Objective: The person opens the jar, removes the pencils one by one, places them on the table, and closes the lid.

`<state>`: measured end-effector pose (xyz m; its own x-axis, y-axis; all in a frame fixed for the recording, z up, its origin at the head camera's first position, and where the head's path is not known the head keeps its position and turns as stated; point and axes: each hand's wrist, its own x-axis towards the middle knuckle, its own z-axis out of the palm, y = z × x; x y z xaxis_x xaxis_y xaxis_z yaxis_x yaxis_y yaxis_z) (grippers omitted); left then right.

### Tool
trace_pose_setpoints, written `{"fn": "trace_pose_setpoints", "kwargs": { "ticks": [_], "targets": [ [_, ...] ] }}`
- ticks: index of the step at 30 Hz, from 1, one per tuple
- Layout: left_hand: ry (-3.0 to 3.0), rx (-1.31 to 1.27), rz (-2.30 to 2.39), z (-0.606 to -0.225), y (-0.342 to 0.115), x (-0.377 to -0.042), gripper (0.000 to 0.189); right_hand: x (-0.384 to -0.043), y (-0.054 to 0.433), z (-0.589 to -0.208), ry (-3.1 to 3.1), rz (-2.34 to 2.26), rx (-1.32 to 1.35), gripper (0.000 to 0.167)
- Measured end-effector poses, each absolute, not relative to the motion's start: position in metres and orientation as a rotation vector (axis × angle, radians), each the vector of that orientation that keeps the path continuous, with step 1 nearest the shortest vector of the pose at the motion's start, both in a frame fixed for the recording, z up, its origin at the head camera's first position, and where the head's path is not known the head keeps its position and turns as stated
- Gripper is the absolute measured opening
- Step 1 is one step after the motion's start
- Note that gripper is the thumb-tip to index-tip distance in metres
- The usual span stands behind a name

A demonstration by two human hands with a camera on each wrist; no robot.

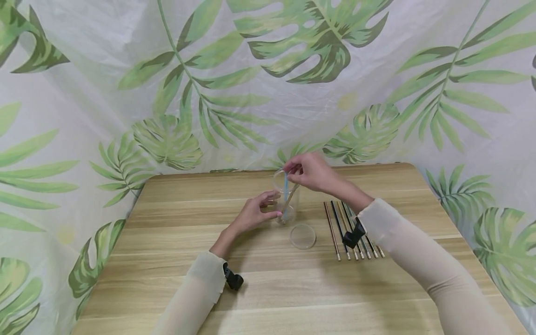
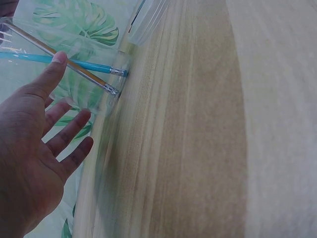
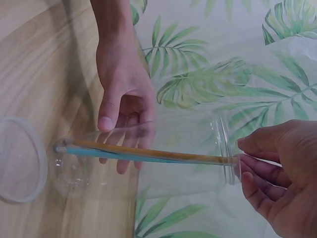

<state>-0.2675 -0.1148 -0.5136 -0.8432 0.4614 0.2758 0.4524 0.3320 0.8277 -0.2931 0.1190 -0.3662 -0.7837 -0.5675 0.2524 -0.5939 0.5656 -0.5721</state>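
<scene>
A clear plastic jar stands upright near the table's back edge, with a light blue pencil and a gold-brown pencil slanting inside it, eraser ends at the bottom. My right hand is at the jar's mouth, and its fingertips pinch the upper end of the gold-brown pencil; the exact contact is partly hidden. On the jar's left side, my left hand has its fingers loosely spread behind the clear wall. Its thumb rests at the near side, and the palm is apart from the jar.
A round clear lid lies flat in front of the jar. Several pencils lie side by side on the wooden table, to the right and partly under my right forearm. A leaf-patterned cloth hangs behind the table.
</scene>
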Motion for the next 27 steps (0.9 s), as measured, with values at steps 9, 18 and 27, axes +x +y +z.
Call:
{"fn": "trace_pose_setpoints", "kwargs": {
  "ticks": [9,18,27],
  "targets": [
    [2.586,0.854,1.490,-0.534,-0.120,-0.283,0.068,-0.293,0.113,-0.372,-2.688,1.008,1.084,0.019],
    [2.560,0.845,1.549,-0.534,-0.119,-0.282,0.067,-0.295,0.107,-0.373,-2.678,1.046,1.104,0.018],
    [2.564,0.796,1.540,-0.532,-0.118,-0.282,0.069,-0.299,0.102,-0.376,-2.704,1.116,1.071,0.015]
  ]
}}
